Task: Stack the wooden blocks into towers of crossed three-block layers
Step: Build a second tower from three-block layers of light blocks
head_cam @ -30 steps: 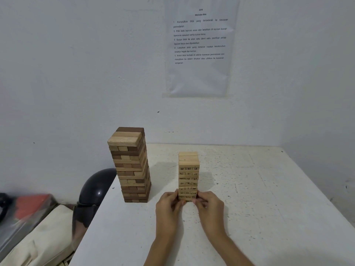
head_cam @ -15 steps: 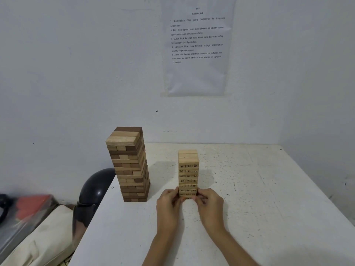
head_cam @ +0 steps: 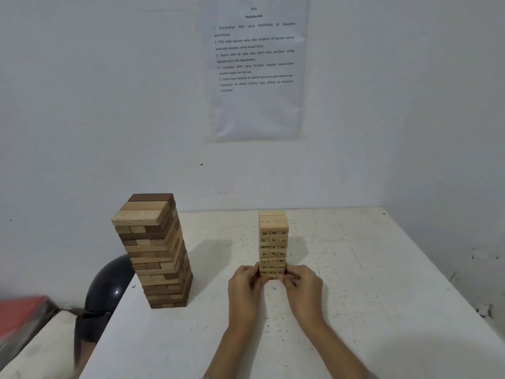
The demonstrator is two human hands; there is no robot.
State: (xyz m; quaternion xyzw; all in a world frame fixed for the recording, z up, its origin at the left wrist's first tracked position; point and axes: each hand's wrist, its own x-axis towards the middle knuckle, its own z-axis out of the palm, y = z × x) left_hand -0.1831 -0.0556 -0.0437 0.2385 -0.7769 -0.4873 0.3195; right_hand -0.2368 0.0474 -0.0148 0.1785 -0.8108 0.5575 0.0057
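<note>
The small pale tower (head_cam: 273,242) stood near the middle of the table, a little toward the person. It was narrow and upright, built of light wooden blocks in crossed layers of three. The block ends facing the camera carried black printed numbers, some of them blurred. Its top layer showed three plain block faces.

The left hand (head_cam: 244,288) gripped the tower's lowest layers from its left side with curled fingers. The right hand (head_cam: 303,285) did the same from the right. The fingertips of both covered the bottom rows, so the very base could not be seen. Both forearms reached in from the near edge.

The larger tower (head_cam: 154,250) stood well apart to the left, near the table's left edge. It was taller and wider, mixing dark brown and pale blocks, and its upper layers sat slightly askew. Nothing lay between the two towers.

The table (head_cam: 369,296) was white, scuffed and speckled with dark marks, and pushed into a corner of the white wall (head_cam: 82,105). A printed sheet (head_cam: 257,69) in a clear sleeve hung on the wall above the small tower.

Past the table's left edge, lower down, sat a shiny black dome (head_cam: 109,291). Beside it lay a blurred red object (head_cam: 21,310) and a pale surface (head_cam: 41,348). What these were could not be made out.
</note>
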